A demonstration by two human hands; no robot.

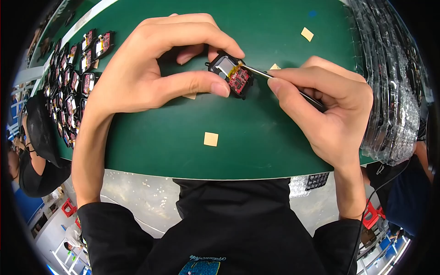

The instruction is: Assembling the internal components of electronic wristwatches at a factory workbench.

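Observation:
Between the thumb and fingers of my left hand [158, 64] sits a small black electronic housing [231, 75], its inside facing up. A red circuit board fills its lower right part, with a silver-grey piece at the upper left and yellow tape between them. My right hand [327, 98] grips tweezers [259, 71] like a pen. Their tip reaches the housing's upper right edge, by the yellow tape. Whether the tip pinches anything is too small to tell. Near my hands lies a small beige square [211, 139] on the green table.
Many similar open housings [73, 80] stand in rows at the left of the green table [183, 160]. Stacked clear plastic trays [389, 82] line the right side. Another beige square [307, 34] lies toward the back. People sit at both sides.

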